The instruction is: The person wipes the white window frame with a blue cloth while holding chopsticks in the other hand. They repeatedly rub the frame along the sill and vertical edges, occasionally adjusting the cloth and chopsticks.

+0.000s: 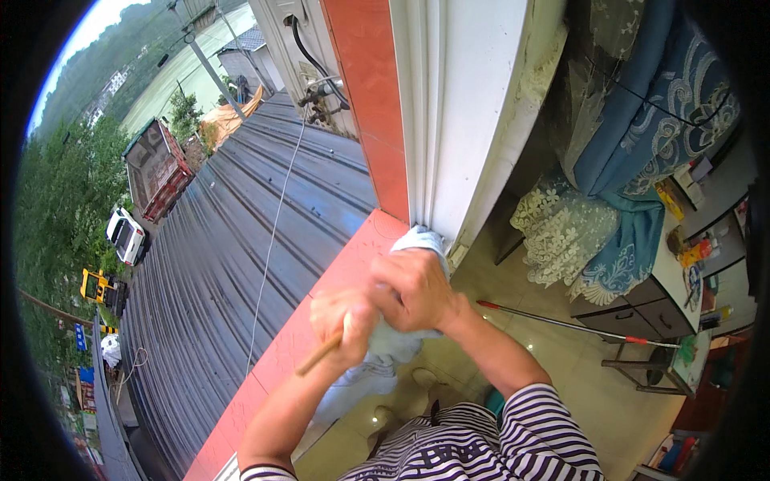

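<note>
My left hand (343, 324), slightly blurred, grips a wooden stick (319, 356) whose near end juts out below the fist. Just beyond it, my right hand (418, 288) is closed around a pale blue-white cloth (419, 238). The cloth's far end presses into the corner where the red tiled sill (337, 282) meets the white window frame (436, 120). More pale cloth (391, 346) hangs below my hands, over the inner side of the sill. Whether the stick continues inside the cloth is hidden by my fingers.
Outside, a dark corrugated metal roof (240, 222) lies below the sill, crossed by a thin cable (278, 210). Indoors, blue patterned curtains (649, 120) hang at right. A pole with red parts (559, 320) leans across the floor near a drawer cabinet (637, 309).
</note>
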`<state>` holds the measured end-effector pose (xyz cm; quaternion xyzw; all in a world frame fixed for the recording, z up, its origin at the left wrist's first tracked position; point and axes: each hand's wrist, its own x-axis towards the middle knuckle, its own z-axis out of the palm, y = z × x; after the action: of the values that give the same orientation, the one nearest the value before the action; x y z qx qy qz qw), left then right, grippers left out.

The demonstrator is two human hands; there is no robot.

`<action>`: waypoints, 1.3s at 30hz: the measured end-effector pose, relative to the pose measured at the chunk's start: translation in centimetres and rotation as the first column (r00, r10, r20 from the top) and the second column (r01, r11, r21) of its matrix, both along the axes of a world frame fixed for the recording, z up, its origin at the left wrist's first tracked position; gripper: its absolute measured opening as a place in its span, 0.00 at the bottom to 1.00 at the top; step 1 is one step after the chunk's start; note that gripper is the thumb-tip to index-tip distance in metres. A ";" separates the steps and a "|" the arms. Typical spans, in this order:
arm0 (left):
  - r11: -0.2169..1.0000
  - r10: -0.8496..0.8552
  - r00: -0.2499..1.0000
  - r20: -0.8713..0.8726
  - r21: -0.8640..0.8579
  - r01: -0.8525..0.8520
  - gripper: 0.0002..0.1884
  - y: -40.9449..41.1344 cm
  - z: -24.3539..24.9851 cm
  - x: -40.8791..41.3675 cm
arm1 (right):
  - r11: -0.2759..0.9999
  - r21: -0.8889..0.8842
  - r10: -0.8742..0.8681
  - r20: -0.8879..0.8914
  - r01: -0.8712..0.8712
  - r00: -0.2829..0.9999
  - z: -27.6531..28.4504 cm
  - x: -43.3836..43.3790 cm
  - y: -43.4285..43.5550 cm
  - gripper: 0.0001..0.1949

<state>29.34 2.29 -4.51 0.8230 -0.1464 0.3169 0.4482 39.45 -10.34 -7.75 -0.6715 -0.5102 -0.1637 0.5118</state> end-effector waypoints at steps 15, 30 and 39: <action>0.926 -0.030 0.933 -0.359 -0.361 -0.110 0.33 1.6 6.8 0.9 | 0.976 0.151 -0.119 -0.241 0.158 0.963 1.5 -2.5 3.7 0.05; 0.991 -0.122 0.989 -0.085 -0.062 0.117 0.27 1.6 4.4 1.7 | 0.971 0.199 -0.124 -0.058 0.133 0.991 1.6 -0.3 1.6 0.07; 0.969 -0.056 0.919 -0.389 -0.242 -0.043 0.29 0.8 6.1 0.4 | 0.982 0.113 -0.120 -0.235 0.150 0.965 0.7 -2.4 1.7 0.05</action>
<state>29.79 3.12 1.64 0.8073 -0.0158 0.1593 0.5681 37.07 -8.61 -7.10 -0.6843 -0.3898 -0.1532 0.5969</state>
